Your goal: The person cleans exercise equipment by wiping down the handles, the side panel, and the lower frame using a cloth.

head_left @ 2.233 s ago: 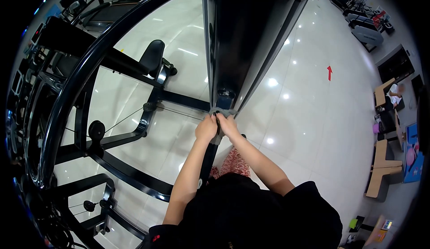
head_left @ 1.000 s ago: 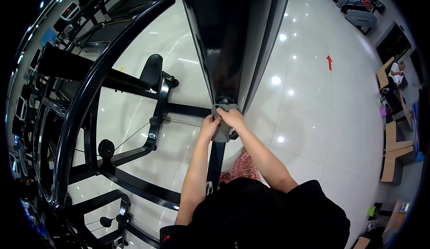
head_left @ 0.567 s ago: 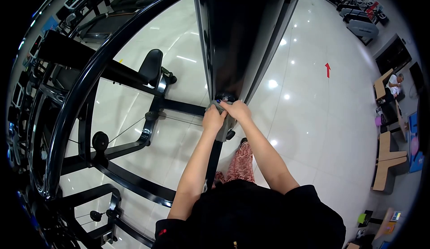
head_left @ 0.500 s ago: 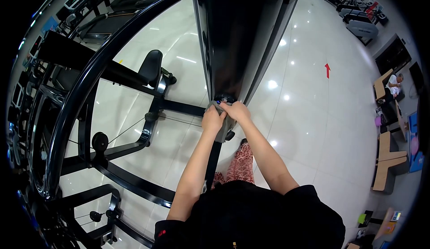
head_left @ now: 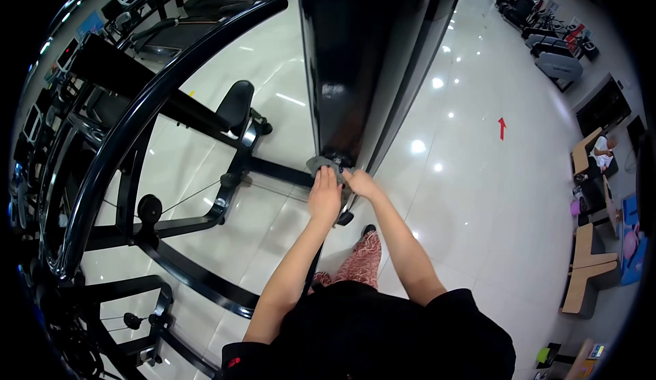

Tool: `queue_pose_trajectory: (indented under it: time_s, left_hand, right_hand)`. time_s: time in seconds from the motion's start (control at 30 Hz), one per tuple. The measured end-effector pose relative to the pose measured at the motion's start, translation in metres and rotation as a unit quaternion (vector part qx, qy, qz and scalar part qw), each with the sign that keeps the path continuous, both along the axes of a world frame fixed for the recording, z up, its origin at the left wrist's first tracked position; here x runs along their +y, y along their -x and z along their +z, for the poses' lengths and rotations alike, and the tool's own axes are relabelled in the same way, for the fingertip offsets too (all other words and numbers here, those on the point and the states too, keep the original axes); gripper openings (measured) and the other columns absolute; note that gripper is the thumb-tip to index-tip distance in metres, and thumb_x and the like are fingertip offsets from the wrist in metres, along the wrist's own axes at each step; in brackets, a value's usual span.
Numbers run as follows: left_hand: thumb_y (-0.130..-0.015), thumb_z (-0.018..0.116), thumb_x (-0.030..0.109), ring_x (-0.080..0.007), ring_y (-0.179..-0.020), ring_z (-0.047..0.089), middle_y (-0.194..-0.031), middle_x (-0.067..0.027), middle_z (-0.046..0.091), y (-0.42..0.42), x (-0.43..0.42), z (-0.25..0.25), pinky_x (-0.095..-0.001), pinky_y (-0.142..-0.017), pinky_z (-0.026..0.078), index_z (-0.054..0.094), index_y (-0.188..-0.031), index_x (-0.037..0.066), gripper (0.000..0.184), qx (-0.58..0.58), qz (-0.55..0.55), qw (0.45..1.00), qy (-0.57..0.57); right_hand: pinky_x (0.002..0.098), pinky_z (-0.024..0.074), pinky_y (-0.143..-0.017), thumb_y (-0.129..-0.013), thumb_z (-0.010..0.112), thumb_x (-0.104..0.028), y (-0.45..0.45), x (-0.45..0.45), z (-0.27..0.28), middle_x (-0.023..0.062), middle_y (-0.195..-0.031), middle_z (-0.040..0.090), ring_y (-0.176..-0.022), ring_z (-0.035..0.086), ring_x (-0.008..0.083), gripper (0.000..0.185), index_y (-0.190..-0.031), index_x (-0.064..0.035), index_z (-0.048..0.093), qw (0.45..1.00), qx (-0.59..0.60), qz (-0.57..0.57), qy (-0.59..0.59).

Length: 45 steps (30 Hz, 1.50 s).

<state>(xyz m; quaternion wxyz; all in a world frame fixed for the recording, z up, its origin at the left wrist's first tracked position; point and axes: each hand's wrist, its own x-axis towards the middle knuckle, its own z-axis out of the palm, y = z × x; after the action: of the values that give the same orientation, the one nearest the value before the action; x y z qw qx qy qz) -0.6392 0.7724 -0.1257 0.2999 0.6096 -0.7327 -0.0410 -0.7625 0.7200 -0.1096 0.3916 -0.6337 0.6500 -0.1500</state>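
A grey cloth (head_left: 316,164) lies bunched against the foot of a tall glossy black machine column (head_left: 355,86). My left hand (head_left: 326,192) rests on it with fingers stretched flat, touching the cloth from above. Just to the right, my right hand (head_left: 361,184) is closed, its fingers curled at the cloth's edge and its thumb pointing at a small dark fitting (head_left: 336,157) on the column. What lies under my right fingers is partly hidden. A black foot piece (head_left: 345,218) sticks out below my hands.
A curved black tube frame (head_left: 102,155) with a padded seat (head_left: 236,105) and cable pulleys (head_left: 150,208) stands on the left. Treadmills (head_left: 184,35) line the back left. White tiled floor (head_left: 465,195) runs along the right, past desks (head_left: 584,271) and a seated person (head_left: 603,153).
The hands were close together, both bunched on the cloth; now they are slightly apart and lower in view. My left fingers have straightened flat. The camera view has shifted a little.
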Motion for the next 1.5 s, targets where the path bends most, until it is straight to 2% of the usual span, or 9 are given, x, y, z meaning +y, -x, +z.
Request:
queue_pose_trajectory:
  time_s: [0.1, 0.17, 0.43, 0.63, 0.7, 0.8, 1.1, 1.37, 1.5]
  left_hand:
    - [-0.075, 0.058, 0.014, -0.033, -0.116, 0.04, -0.125, -0.0188, 0.043, -0.004, 0.008, 0.0, -0.0383, -0.094, 0.036, 0.041, -0.12, -0.005, 0.052, -0.036, -0.038, 0.998, 0.03]
    - [-0.074, 0.058, 0.012, -0.0323, -0.118, 0.038, -0.125, -0.019, 0.043, -0.004, 0.014, -0.001, -0.0392, -0.096, 0.034, 0.043, -0.119, -0.005, 0.05, -0.047, -0.057, 0.997, 0.01]
    - [-0.066, 0.063, 0.006, -0.0343, -0.121, 0.034, -0.128, -0.0248, 0.036, -0.006, 0.014, 0.009, -0.0371, -0.098, 0.032, 0.033, -0.124, -0.007, 0.067, 0.088, -0.047, 0.994, -0.047]
    - [-0.058, 0.072, 0.019, -0.0355, -0.097, 0.053, -0.105, -0.0244, 0.053, -0.012, -0.006, 0.033, -0.0388, -0.081, 0.045, 0.039, -0.115, -0.01, 0.072, 0.122, 0.024, 0.978, -0.17]
    - [-0.058, 0.073, 0.022, -0.0325, -0.091, 0.057, -0.097, -0.02, 0.058, -0.016, -0.014, 0.051, -0.0375, -0.077, 0.048, 0.048, -0.099, -0.004, 0.055, 0.112, 0.028, 0.947, -0.299]
    - [-0.055, 0.075, 0.027, -0.0319, -0.087, 0.059, -0.092, -0.0201, 0.06, -0.017, -0.026, 0.032, -0.0373, -0.076, 0.048, 0.049, -0.098, -0.004, 0.059, 0.111, 0.025, 0.951, -0.287]
    - [-0.059, 0.072, 0.035, -0.0367, -0.093, 0.056, -0.094, -0.0256, 0.058, -0.021, -0.029, 0.004, -0.0388, -0.08, 0.045, 0.042, -0.104, -0.008, 0.069, 0.201, -0.02, 0.939, -0.278]
    - [-0.067, 0.067, 0.035, -0.0378, -0.097, 0.055, -0.101, -0.0306, 0.054, -0.035, -0.044, -0.014, -0.0367, -0.083, 0.043, 0.039, -0.11, -0.014, 0.072, 0.202, -0.105, 0.926, -0.302]
    - [-0.068, 0.066, 0.026, -0.0294, -0.1, 0.054, -0.104, -0.0224, 0.055, -0.037, -0.05, -0.025, -0.0329, -0.086, 0.041, 0.042, -0.112, -0.01, 0.062, 0.317, -0.134, 0.867, -0.36]
  right_hand:
    - [0.0363, 0.0459, -0.068, -0.082, 0.049, -0.045, 0.01, -0.001, -0.032, 0.0268, -0.078, 0.06, -0.078, 0.062, 0.0325, 0.059, -0.086, 0.0138, 0.058, 0.989, -0.138, -0.048, -0.036]
    - [0.0319, 0.0507, -0.056, -0.081, 0.052, -0.048, 0.012, 0.006, -0.024, 0.0121, -0.077, 0.061, -0.067, 0.06, 0.0212, 0.055, -0.088, 0.0064, 0.06, 0.976, -0.17, -0.092, -0.098]
    - [0.0407, 0.0433, -0.08, -0.077, 0.056, -0.054, 0.001, 0.022, -0.021, 0.0095, -0.104, 0.056, -0.097, 0.053, 0.0213, 0.064, -0.114, -0.0017, 0.049, 0.93, -0.276, -0.167, -0.175]
    - [0.0306, 0.0459, -0.068, -0.073, 0.062, -0.048, -0.028, 0.013, -0.003, 0.0121, -0.088, 0.061, -0.079, 0.058, 0.0192, 0.058, -0.094, 0.0059, 0.06, 0.95, -0.243, -0.184, -0.073]
    - [0.031, 0.0453, -0.073, -0.073, 0.058, -0.054, -0.03, 0.008, -0.005, 0.0187, -0.092, 0.061, -0.085, 0.06, 0.0247, 0.066, -0.094, 0.0089, 0.06, 0.95, -0.239, -0.191, -0.067]
    - [0.0352, 0.0419, -0.083, -0.073, 0.045, -0.065, -0.024, 0.001, -0.008, 0.0316, -0.097, 0.056, -0.1, 0.054, 0.0373, 0.082, -0.095, 0.0134, 0.058, 0.991, -0.061, -0.115, -0.031]
    - [0.0418, 0.0436, -0.08, -0.08, 0.034, -0.062, -0.032, 0.011, 0.019, 0.0254, -0.092, 0.06, -0.093, 0.056, 0.0384, 0.072, -0.085, 0.003, 0.064, 0.985, 0.148, -0.093, 0.009]
    - [0.0438, 0.0433, -0.079, -0.083, 0.035, -0.055, -0.015, 0.001, 0.002, 0.0263, -0.083, 0.059, -0.087, 0.056, 0.0397, 0.066, -0.079, 0.0039, 0.064, 0.99, 0.123, -0.022, 0.064]
    - [0.0399, 0.0476, -0.066, -0.081, 0.041, -0.056, -0.009, -0.007, -0.002, 0.0263, -0.073, 0.059, -0.076, 0.061, 0.0334, 0.068, -0.074, 0.0087, 0.062, 0.998, 0.052, -0.027, 0.017]
